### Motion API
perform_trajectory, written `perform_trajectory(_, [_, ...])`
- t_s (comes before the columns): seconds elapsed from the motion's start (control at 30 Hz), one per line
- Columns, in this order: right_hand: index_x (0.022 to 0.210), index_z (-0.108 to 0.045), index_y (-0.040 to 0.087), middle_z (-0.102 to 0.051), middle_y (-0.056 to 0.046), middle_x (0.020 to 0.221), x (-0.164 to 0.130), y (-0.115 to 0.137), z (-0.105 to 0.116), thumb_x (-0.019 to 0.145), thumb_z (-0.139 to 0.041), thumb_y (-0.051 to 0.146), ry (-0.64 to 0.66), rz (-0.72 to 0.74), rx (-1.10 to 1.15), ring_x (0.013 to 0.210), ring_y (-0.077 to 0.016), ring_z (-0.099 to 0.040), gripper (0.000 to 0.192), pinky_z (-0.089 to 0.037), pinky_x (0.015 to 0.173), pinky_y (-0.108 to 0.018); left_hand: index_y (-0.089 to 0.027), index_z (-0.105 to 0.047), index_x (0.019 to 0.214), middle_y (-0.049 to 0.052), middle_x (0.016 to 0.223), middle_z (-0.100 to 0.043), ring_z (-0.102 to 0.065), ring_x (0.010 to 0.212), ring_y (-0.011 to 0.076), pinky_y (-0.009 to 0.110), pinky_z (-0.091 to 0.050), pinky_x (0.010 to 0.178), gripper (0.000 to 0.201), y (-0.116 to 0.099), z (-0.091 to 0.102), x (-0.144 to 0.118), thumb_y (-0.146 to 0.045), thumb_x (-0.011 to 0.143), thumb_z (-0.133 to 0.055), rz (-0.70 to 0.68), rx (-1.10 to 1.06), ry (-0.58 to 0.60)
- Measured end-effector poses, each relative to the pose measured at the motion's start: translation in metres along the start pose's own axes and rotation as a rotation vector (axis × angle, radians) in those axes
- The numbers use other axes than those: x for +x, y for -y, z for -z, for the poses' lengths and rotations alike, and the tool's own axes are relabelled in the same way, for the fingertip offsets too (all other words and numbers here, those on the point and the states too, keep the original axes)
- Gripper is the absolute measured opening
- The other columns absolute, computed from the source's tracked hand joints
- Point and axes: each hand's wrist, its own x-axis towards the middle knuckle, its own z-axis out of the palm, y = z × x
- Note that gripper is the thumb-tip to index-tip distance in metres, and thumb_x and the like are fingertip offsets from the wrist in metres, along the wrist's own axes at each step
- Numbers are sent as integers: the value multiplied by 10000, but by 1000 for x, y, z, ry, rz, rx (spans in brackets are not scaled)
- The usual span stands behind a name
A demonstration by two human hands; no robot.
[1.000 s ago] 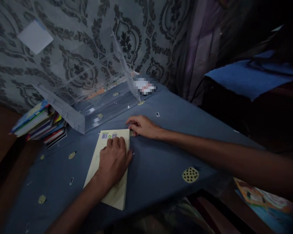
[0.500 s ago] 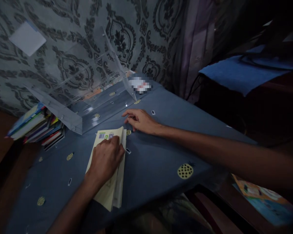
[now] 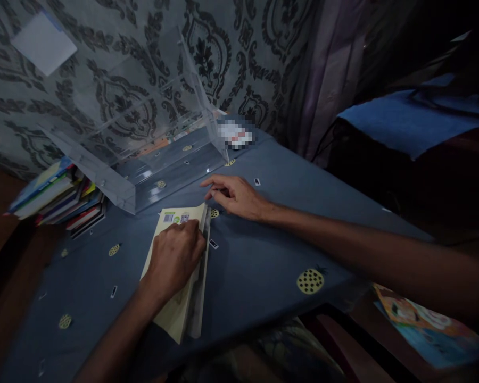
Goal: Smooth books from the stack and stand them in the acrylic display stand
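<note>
A pale yellow paperback book (image 3: 171, 319) with a barcode and a QR code on its cover lies on the dark blue table, tilted slightly in the view. My left hand (image 3: 174, 254) rests on it from above, fingers curled at the book's right edge, where their tips are hidden. Some pages show loosely along that edge. Just beyond the book's top right corner, my right hand (image 3: 237, 197) hovers low over or rests on the cloth; I cannot tell which. Its fingers are apart and point left, holding nothing. Behind both hands stands a clear acrylic rack (image 3: 130, 198).
Several stacked books (image 3: 56, 194) stand left of the rack. A blurred-out white item (image 3: 236, 135) sits behind it on the right. The pineapple-print tablecloth (image 3: 255, 271) covers the table. A blue cloth (image 3: 411, 119) hangs at right, and a colourful printed sheet (image 3: 431, 330) lies lower right.
The view has shifted slightly. Both hands keep nearly the same places, the left on the book and the right near its top corner.
</note>
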Motion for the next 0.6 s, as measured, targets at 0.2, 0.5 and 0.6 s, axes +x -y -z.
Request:
perform_trajectory(0.2, [1117, -657, 123, -741, -40, 820, 0, -2, -1, 827, -480, 107, 24, 55, -17, 594, -100, -525, 341, -407, 597, -251, -163, -670, 994, 81, 848, -753, -725, 794, 243, 298, -471, 646, 217, -3, 1, 1, -207, 974, -459, -1, 32, 29])
perform_trajectory(0.5, [1200, -670, 147, -750, -26, 831, -2, -4, -3, 861, -503, 91, 129, 18, -158, 600, -109, -539, 382, -391, 623, -252, -162, -633, 924, 92, 871, -717, -702, 898, 291, 348, -514, 667, 229, -16, 7, 1, -203, 993, -419, 43, 66, 133])
perform_trajectory(0.6, [1199, -680, 148, -745, -30, 818, -2, -3, -2, 877, -514, 107, 173, 6, -273, 614, -120, -558, 364, -381, 625, -252, -149, -637, 961, 116, 912, -713, -693, 928, 311, 376, -545, 663, 243, -24, 5, 2, -207, 1000, -404, 60, 86, 155])
